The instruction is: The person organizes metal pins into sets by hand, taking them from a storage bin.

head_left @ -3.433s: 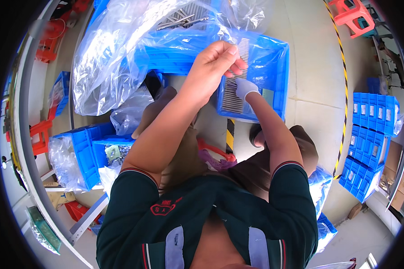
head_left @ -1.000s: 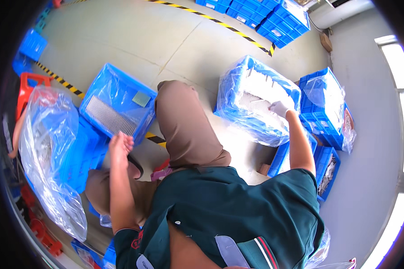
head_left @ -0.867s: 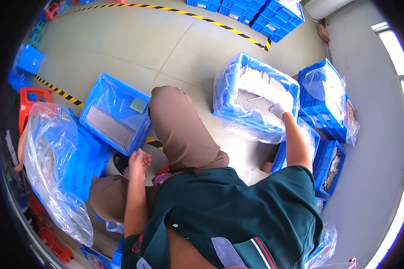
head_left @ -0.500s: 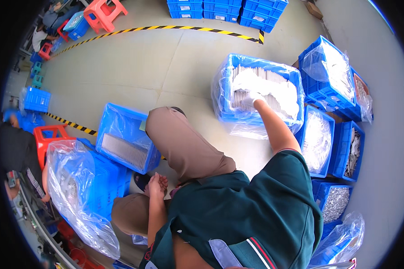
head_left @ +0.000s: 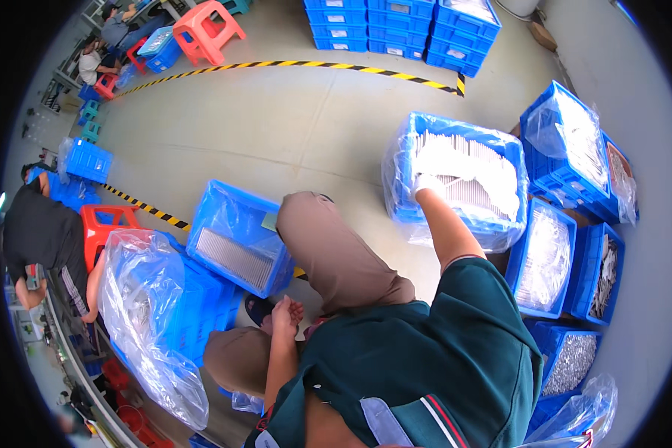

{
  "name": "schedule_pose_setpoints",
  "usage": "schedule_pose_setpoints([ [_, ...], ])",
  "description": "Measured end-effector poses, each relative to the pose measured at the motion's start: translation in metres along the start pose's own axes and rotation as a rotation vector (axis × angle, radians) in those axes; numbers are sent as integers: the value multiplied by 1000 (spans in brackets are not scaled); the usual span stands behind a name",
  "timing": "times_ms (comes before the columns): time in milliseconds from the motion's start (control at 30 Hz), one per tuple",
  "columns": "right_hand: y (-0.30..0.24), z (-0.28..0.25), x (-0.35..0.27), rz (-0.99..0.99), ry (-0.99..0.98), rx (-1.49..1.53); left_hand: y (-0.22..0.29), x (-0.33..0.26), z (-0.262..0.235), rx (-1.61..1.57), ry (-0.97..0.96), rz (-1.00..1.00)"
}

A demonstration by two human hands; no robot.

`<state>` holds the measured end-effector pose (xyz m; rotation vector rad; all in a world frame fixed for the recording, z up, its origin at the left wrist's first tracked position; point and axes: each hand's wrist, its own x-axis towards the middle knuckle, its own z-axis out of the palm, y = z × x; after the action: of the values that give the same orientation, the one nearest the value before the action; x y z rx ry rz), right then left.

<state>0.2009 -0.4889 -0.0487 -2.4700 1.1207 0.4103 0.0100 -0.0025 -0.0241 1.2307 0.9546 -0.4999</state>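
Observation:
My right hand (head_left: 427, 184), in a white glove, reaches down into a plastic-lined blue crate (head_left: 467, 125) in front of me to the right. It lies by the left side of a crumpled white sheet (head_left: 455, 160), which partly covers rows of thin, upright metal-coloured pieces (head_left: 467, 193). Glove and sheet blend together in the glare, so the fingers cannot be made out. My bare left hand (head_left: 287, 315) rests between my knees with its fingers loosely curled and nothing visible in them. Beyond it, a tilted blue crate (head_left: 209, 216) holds a row of similar thin pieces (head_left: 235, 257).
Blue crates of metal parts (head_left: 545, 257) line the wall at right. A crate stack under clear plastic (head_left: 138, 299) and a red stool (head_left: 104, 224) stand at left, beside a person in dark clothes (head_left: 48, 231). Yellow-black tape (head_left: 291, 64) and stacked crates (head_left: 399, 26) are farther off.
The whole view has shifted, so things appear lower and farther right. My right hand has moved left within the lined crate. My left hand keeps its place between my knees.

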Motion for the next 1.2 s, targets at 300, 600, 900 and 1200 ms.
schedule_pose_setpoints([
  [300, -11, -29, -27, -187, -84, -290, 4, -1, 7, 29, -30, 14],
  [600, -2, -10, -7, -180, -11, -327, 7, -8, 11, 0, -42, 50],
  [900, 31, 61, 90, -185, 54, -413, 7, -8, 12, -17, -27, 76],
  [1200, 31, 18, 72, -266, -176, -746, 0, -3, 8, -16, -49, 93],
])
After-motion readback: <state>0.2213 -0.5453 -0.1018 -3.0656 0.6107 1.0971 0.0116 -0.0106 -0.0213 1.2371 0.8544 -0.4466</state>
